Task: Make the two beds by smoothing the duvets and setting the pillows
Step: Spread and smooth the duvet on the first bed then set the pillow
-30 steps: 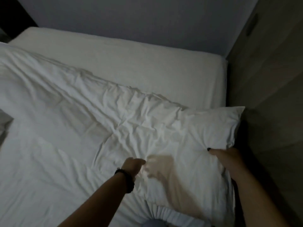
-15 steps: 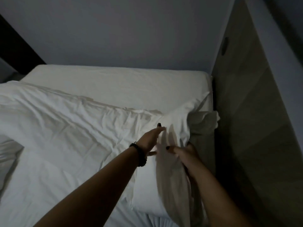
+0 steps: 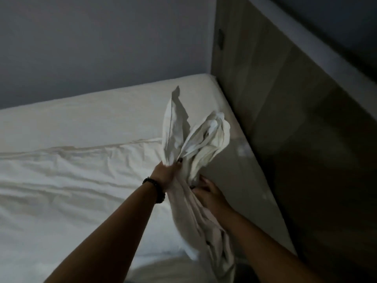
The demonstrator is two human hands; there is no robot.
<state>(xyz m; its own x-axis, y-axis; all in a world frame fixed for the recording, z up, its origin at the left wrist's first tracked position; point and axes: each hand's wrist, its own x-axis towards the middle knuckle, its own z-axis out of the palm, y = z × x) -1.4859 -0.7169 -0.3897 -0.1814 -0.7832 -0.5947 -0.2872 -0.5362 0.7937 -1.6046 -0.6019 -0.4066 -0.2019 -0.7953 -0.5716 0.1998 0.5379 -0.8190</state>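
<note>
A white duvet (image 3: 61, 180) lies wrinkled across the bed. Its right corner (image 3: 200, 139) is lifted off the mattress and bunched upright, flaps pointing up. My left hand (image 3: 167, 172), a dark bracelet on its wrist, grips the bunched fabric from the left. My right hand (image 3: 206, 190) holds the same bunch lower down from the right, fingers curled into the cloth. Below my hands the fabric hangs down in a twisted fold (image 3: 214, 242). No pillow is in view.
The bare cream mattress sheet (image 3: 91, 111) shows at the head of the bed, against a grey wall (image 3: 102, 37). A wooden panel wall (image 3: 285, 119) runs close along the bed's right side. The room is dim.
The duvet corner, lying flat a second ago, has been gathered and lifted upright. Both hands moved together and closed on it. The view tilted up towards the wall.
</note>
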